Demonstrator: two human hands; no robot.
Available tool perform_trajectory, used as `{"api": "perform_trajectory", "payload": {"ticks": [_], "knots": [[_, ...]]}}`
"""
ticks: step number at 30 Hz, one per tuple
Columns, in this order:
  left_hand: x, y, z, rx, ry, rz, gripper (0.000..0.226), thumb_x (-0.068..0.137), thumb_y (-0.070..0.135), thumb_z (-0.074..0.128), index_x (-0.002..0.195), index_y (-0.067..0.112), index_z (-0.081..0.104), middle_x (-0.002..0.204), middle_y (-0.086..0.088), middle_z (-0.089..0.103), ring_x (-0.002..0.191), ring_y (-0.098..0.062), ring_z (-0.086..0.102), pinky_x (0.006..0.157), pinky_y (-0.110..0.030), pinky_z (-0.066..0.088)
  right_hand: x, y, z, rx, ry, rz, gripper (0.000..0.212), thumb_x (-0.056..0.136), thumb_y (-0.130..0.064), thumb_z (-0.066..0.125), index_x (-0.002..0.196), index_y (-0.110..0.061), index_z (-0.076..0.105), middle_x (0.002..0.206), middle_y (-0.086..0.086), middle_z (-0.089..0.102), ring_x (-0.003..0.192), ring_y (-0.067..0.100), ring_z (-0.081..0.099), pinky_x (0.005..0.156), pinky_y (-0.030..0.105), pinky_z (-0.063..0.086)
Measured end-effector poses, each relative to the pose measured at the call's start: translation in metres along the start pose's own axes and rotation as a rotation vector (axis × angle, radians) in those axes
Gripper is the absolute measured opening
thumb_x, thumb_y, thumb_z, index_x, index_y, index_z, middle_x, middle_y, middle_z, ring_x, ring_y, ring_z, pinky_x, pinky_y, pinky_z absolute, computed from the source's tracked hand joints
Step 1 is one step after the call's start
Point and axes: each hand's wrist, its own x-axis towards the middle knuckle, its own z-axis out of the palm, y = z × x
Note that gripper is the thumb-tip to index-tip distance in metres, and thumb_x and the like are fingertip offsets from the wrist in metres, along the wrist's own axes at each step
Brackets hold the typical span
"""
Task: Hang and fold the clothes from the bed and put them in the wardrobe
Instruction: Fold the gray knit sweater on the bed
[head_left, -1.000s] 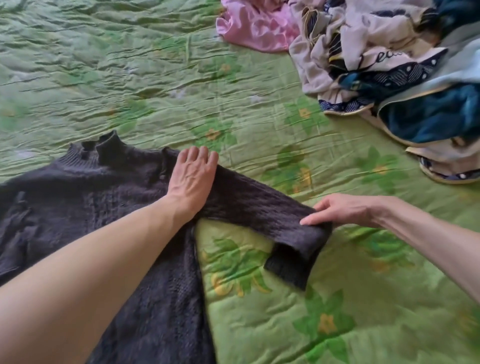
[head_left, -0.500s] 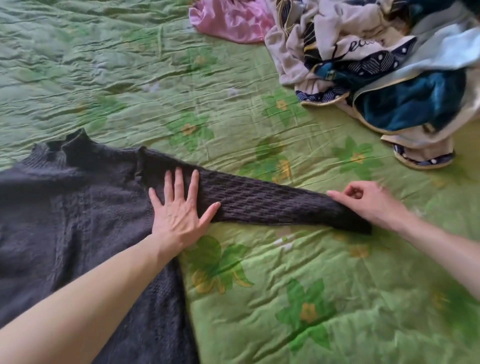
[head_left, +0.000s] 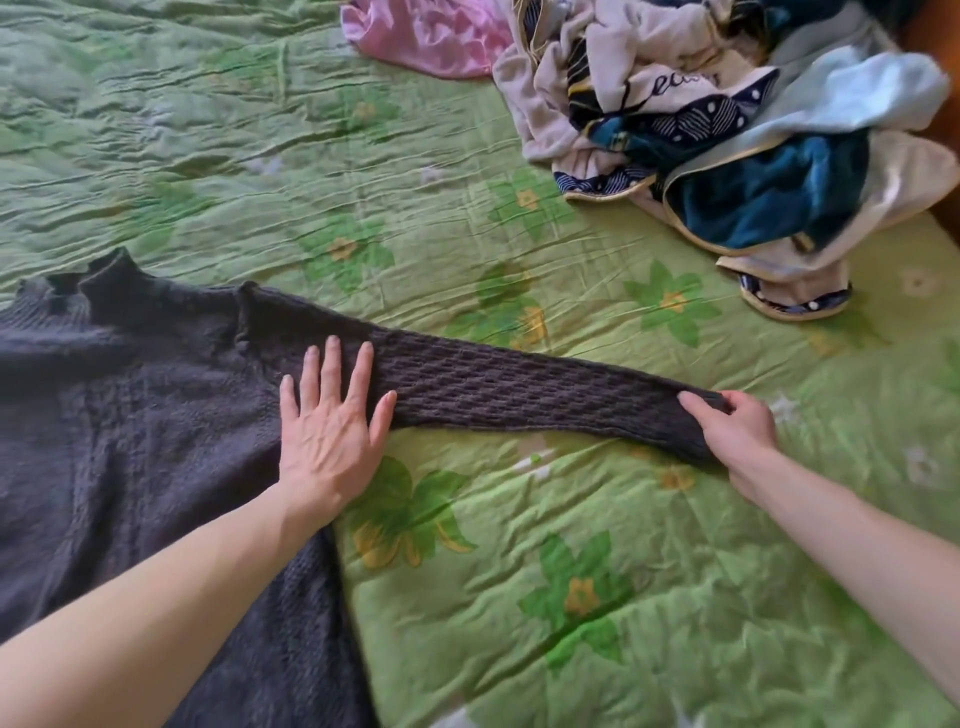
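Observation:
A dark grey knitted sweater (head_left: 130, 415) lies flat on the green flowered bedspread (head_left: 571, 571), collar toward the far side. Its right sleeve (head_left: 519, 389) stretches straight out to the right. My left hand (head_left: 332, 426) presses flat with spread fingers on the sweater where the sleeve joins the body. My right hand (head_left: 732, 431) grips the sleeve's cuff end, fingers curled round it.
A heap of crumpled clothes in white, navy and teal (head_left: 727, 135) lies at the far right of the bed. A pink garment (head_left: 431, 36) sits beside it at the top edge. A brown edge of furniture (head_left: 935, 62) shows at the far right.
The sleeve, folded back on itself a second ago, is now pulled out straight to the right by my right hand. My left hand slid from the shoulder down to the armpit and spread flat.

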Motion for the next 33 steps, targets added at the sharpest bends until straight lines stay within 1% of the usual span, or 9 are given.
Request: {"api": "perform_trajectory", "payload": {"ticks": [5,7,10,15,18,21,25,29,33], "knots": [[-0.006,0.005,-0.009,-0.024,-0.058,0.036,0.070,0.106,0.062,0.014,0.167,0.028,0.019,0.175,-0.007,0.010,0.162,-0.028,0.005,0.129,-0.050,0.007,-0.033,-0.018,0.006,-0.084,0.104,-0.158,0.028,0.098,-0.039,0.067,0.103,-0.012,0.063,0.101,0.009,0.068,0.088,0.026,0.059,0.077,0.033,0.041],[-0.010,0.009,-0.016,-0.155,-0.007,0.082,0.058,0.111,0.049,0.029,0.160,0.019,0.038,0.169,-0.010,0.030,0.159,-0.030,0.020,0.129,-0.044,0.015,-0.058,-0.039,0.012,-0.126,0.140,-0.320,0.027,0.099,-0.037,0.065,0.104,-0.011,0.061,0.092,0.006,0.064,0.082,0.025,0.057,0.072,0.031,0.038],[-0.019,0.032,-0.035,-0.605,0.052,0.041,0.040,0.109,0.042,0.038,0.122,0.020,0.069,0.126,-0.001,0.072,0.123,-0.022,0.062,0.110,-0.034,0.043,-0.106,-0.078,0.031,-0.080,0.017,-0.508,0.020,0.100,-0.032,0.067,0.106,-0.013,0.060,0.089,0.000,0.065,0.071,0.017,0.059,0.058,0.020,0.040],[-0.027,0.079,-0.068,-1.335,-0.325,-0.248,0.069,0.078,0.081,0.052,0.101,0.021,0.076,0.095,0.008,0.080,0.094,-0.007,0.075,0.086,-0.027,0.058,-0.185,-0.123,0.085,-0.008,-0.278,-0.664,0.020,0.096,-0.023,0.073,0.110,-0.011,0.067,0.096,0.003,0.075,0.087,0.023,0.070,0.077,0.037,0.054],[-0.031,0.074,-0.074,-1.330,-0.190,-0.340,0.037,0.084,0.056,0.072,0.093,0.020,0.072,0.085,0.009,0.078,0.080,-0.001,0.070,0.072,-0.016,0.053,-0.214,-0.134,0.106,-0.058,-0.437,-0.719,0.024,0.092,-0.020,0.075,0.114,-0.013,0.071,0.093,-0.005,0.070,0.095,0.026,0.066,0.083,0.034,0.050],[-0.035,0.038,-0.076,-1.204,-0.034,-0.452,0.028,0.104,0.023,0.058,0.079,0.012,0.065,0.069,0.010,0.064,0.065,-0.005,0.053,0.066,-0.027,0.042,-0.226,-0.139,0.114,-0.026,-0.614,-0.822,0.022,0.093,-0.017,0.067,0.114,-0.019,0.075,0.102,-0.012,0.074,0.107,0.016,0.062,0.098,0.035,0.050],[-0.047,-0.026,-0.085,-1.107,0.046,-0.511,0.035,0.107,0.022,0.050,0.079,0.005,0.062,0.075,0.005,0.058,0.070,-0.009,0.047,0.070,-0.030,0.040,-0.229,-0.151,0.135,-0.061,-0.433,-0.967,0.042,0.083,-0.011,0.049,0.121,-0.010,0.066,0.119,0.003,0.067,0.113,0.023,0.056,0.106,0.040,0.042],[-0.061,-0.099,-0.100,-1.110,0.213,-0.461,0.038,0.108,0.024,0.054,0.085,-0.005,0.060,0.076,-0.010,0.059,0.075,-0.012,0.048,0.073,-0.035,0.042,-0.216,-0.168,0.168,-0.488,-0.404,-1.022,0.059,0.095,-0.016,0.040,0.153,-0.013,0.045,0.158,0.006,0.045,0.149,0.029,0.034,0.125,0.040,0.020],[-0.072,-0.168,-0.119,-1.087,0.345,-0.396,0.039,0.104,0.030,0.063,0.084,-0.004,0.060,0.075,-0.020,0.059,0.072,-0.011,0.048,0.066,-0.036,0.043,-0.208,-0.182,0.189,-0.662,-0.378,-0.997,0.063,0.091,-0.030,0.035,0.151,-0.020,0.049,0.157,0.003,0.047,0.150,0.028,0.030,0.123,0.040,0.017]]}}
